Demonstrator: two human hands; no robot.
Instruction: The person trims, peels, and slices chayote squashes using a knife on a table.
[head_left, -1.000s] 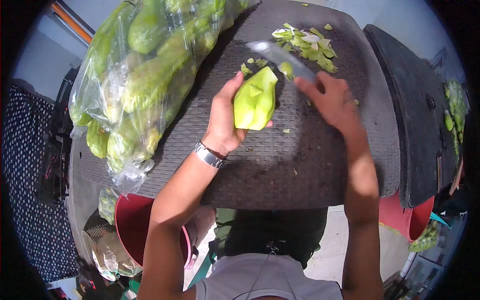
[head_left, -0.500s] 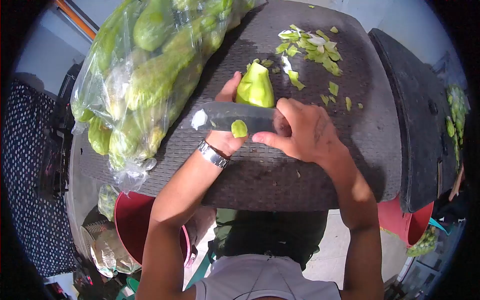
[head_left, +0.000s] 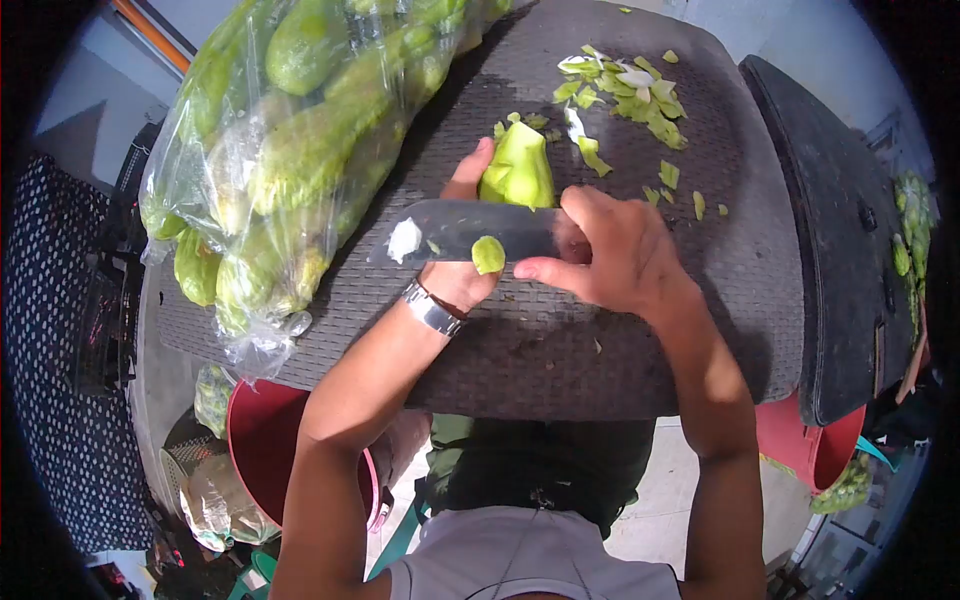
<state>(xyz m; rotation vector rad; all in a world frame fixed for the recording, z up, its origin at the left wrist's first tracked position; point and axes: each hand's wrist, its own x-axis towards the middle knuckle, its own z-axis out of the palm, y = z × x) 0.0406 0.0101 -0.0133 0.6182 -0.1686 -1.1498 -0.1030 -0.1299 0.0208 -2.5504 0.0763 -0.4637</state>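
Note:
My left hand (head_left: 462,270), a metal-banded watch (head_left: 431,308) on its wrist, is closed around a partly peeled green chayote (head_left: 517,168). The chayote stands with its cut, narrower end away from me. My right hand (head_left: 622,245) grips a broad-bladed knife (head_left: 462,228) by the handle. The blade lies crosswise over my left palm, at the near end of the chayote, and hides part of that hand. A round green peel piece (head_left: 488,254) and a white scrap (head_left: 405,240) stick to the blade.
A clear plastic bag of chayotes (head_left: 310,160) covers the left of the dark woven tabletop (head_left: 560,375). Peelings (head_left: 635,95) lie at the back right. A red bucket (head_left: 262,440) stands below on the left, another red bucket (head_left: 835,455) on the right.
Both hands, the chayote and the knife have shifted slightly to the right. The grips stay the same, and the same scraps cling to the blade.

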